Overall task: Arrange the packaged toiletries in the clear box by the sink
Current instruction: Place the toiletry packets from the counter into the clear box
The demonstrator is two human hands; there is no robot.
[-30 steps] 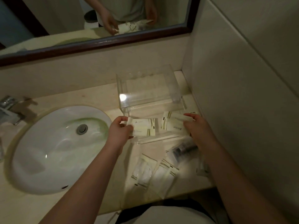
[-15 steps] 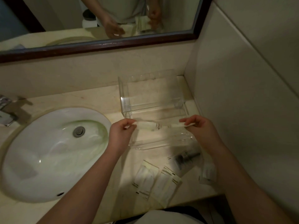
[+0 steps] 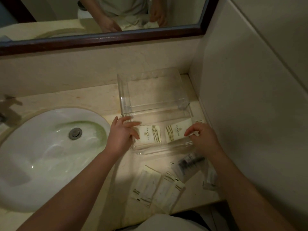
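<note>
While both hands work inside the front compartment of the clear acrylic box [image 3: 155,104], the step in hand is the seating of two packets side by side. The left hand [image 3: 120,135] rests with loosely curled fingers on the outer edge of the cream flat packet with gold stripes [image 3: 150,134], pressing rather than clasping it. The right hand [image 3: 202,137] pinches the outer end of a second cream striped packet [image 3: 177,131] between thumb and fingertips. Both packets lie in the box's front section, just beside each other, striped ends facing inward; the rear section of the box holds nothing visible.

To do this step well, each packet should probably be slid outward until its edge meets the box's side wall, then pressed flat, so that the printed faces stay upward and the two do not overlap. The box is light and transparent, so it may skid on the pale stone table [image 3: 93,100]; gentle, downward pressure is advisable.

In front of the box, on the table, lie two pale flat sachets [image 3: 156,187], a clear sachet with dark contents [image 3: 188,164] and a further small packet [image 3: 210,179], partly hidden by the right forearm. To the box's left sits the white oval sink [image 3: 41,155]; behind the box hangs a dark-framed mirror [image 3: 116,39].
</note>
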